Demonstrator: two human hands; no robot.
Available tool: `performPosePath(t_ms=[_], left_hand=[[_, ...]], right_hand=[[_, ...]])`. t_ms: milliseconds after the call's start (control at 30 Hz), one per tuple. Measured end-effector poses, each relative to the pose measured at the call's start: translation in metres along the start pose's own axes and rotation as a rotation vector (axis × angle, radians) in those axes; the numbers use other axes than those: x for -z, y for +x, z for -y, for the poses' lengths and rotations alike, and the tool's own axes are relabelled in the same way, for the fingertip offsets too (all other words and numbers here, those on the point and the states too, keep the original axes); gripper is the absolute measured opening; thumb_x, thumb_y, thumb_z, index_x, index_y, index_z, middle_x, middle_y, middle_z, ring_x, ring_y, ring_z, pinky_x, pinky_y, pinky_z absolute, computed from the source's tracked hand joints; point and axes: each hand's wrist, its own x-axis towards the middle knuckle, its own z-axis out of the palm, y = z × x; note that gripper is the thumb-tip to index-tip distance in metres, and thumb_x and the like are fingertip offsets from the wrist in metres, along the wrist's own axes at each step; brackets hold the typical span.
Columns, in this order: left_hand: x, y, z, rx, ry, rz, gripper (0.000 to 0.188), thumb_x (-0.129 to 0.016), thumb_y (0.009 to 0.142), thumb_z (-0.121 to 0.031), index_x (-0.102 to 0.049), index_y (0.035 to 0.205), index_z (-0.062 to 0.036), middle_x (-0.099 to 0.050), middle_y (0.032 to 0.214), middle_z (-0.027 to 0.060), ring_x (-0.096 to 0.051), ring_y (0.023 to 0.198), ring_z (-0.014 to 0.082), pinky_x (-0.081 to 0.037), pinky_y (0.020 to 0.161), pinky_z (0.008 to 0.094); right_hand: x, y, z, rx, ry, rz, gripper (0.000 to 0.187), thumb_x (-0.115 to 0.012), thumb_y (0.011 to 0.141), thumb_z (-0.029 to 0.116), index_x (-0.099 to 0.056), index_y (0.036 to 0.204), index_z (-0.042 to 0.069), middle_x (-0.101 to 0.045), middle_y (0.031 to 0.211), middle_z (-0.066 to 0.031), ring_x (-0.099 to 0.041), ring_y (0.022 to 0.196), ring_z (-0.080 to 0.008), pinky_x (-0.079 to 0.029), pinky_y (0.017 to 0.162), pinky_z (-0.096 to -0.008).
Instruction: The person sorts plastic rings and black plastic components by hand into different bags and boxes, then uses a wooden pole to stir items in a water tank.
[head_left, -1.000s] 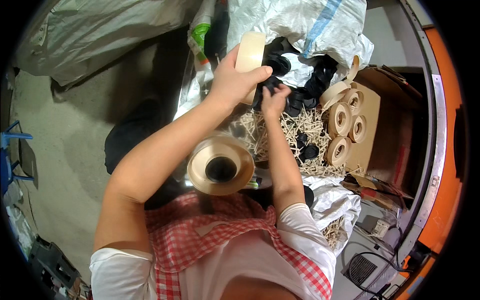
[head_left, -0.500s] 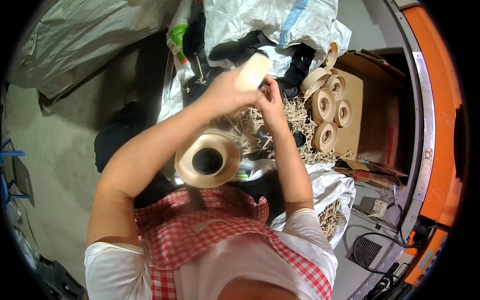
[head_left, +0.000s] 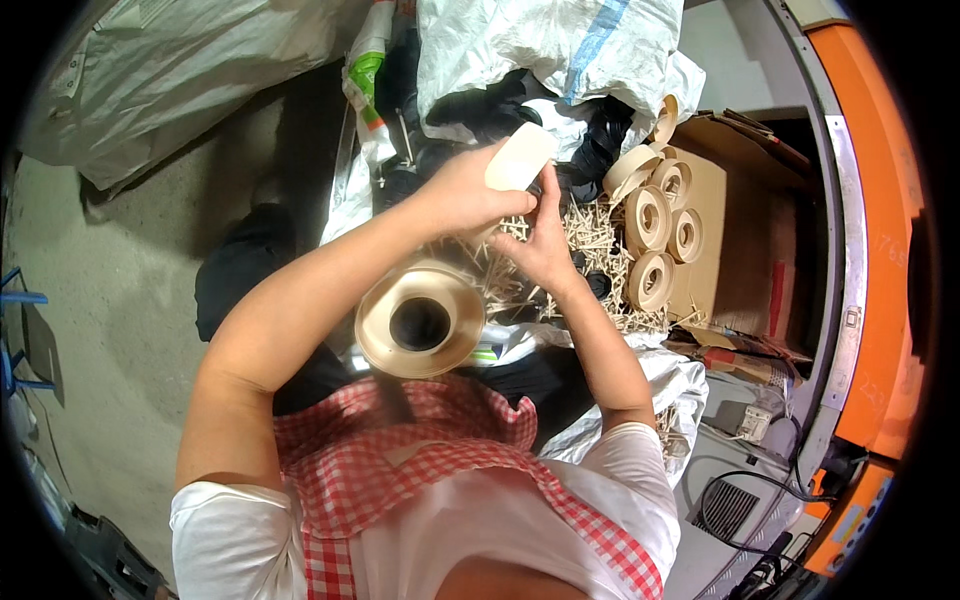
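Note:
My left hand (head_left: 462,192) is closed around a cream-coloured ring-shaped part (head_left: 521,157), which is tilted so its pale outer side faces up. Close beside it, my right hand (head_left: 545,245) has its thumb and index finger apart. The index finger points up by the part's edge, and the other fingers are partly hidden. Nearer to me, in front of my apron, stands a larger cream flanged ring (head_left: 372,325) with a dark round opening. Beneath both hands lies a heap of small cream-coloured stick-like pieces (head_left: 590,232).
Several cream rings (head_left: 650,218) are grouped at the right, against an open cardboard box (head_left: 745,215). White sacks (head_left: 545,45) and black pieces (head_left: 600,140) lie at the far side. An orange machine frame (head_left: 870,230) and black cables (head_left: 760,490) border the right.
My right hand has shifted slightly down, and its thumb has moved apart from the index finger. My left hand and the held ring have moved a little right and nearer.

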Motion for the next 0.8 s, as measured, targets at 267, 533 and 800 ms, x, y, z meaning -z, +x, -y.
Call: performPosePath(t_ms=[267, 533, 800], left_hand=[[-0.007, -0.006, 0.004, -0.062, 0.172, -0.01, 0.06, -0.069, 0.069, -0.025, -0.051, 0.121, -0.0012, -0.063, 0.098, 0.0104, -0.06, 0.082, 0.0151, -0.048, 0.073, 0.0273], [0.001, 0.001, -0.004, 0.352, -0.302, 0.162, 0.042, -0.063, 0.078, -0.023, -0.056, 0.112, 0.0012, -0.061, 0.099, 0.0081, -0.06, 0.087, 0.0141, -0.049, 0.075, 0.0267], [-0.009, 0.004, 0.009, 0.102, -0.042, 0.076, 0.049, -0.068, 0.077, -0.021, -0.052, 0.119, -0.0012, -0.06, 0.103, 0.0066, -0.056, 0.091, 0.0113, -0.046, 0.081, 0.0267]], right_hand=[[0.004, 0.001, 0.011, -0.086, 0.114, -0.011, 0.086, -0.073, 0.074, 0.018, -0.017, 0.137, 0.005, -0.04, 0.129, -0.0173, -0.043, 0.118, -0.0251, -0.04, 0.096, -0.0376], [0.021, -0.002, 0.025, 0.509, -0.746, 0.217, 0.068, -0.069, 0.07, 0.007, -0.032, 0.127, 0.005, -0.044, 0.121, -0.0173, -0.046, 0.111, -0.032, -0.039, 0.096, -0.0429], [0.019, -0.007, 0.006, -0.395, 0.288, 0.014, 0.07, -0.058, 0.086, 0.035, -0.015, 0.136, 0.01, -0.047, 0.119, -0.0139, -0.059, 0.093, -0.0255, -0.056, 0.071, -0.0379]])
